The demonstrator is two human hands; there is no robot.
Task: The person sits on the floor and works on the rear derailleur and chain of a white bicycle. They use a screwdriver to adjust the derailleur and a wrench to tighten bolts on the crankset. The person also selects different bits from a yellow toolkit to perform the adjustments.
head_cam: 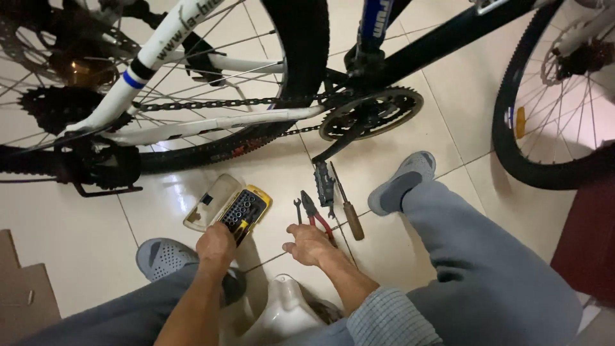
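My left hand (216,244) reaches into a yellow socket-and-bit case (246,209) that lies open on the tiled floor, its fingers curled over the sockets. My right hand (307,245) rests on the floor just below red-handled pliers (316,214), fingers loosely bent near their handles; whether it grips them is unclear. A small wrench (298,210) lies left of the pliers. To their right sits a wooden-handled screwdriver (347,210). Above stands a bicycle with a white rear frame (211,122), chain, chainring (371,112), crank and pedal (324,182).
The rear wheel (301,57) and cassette (51,106) fill the upper left, the front wheel (551,96) the upper right. My legs in grey trousers and grey shoes (402,182) flank the tools. Cardboard (22,288) lies at lower left, a white seat (282,311) beneath me.
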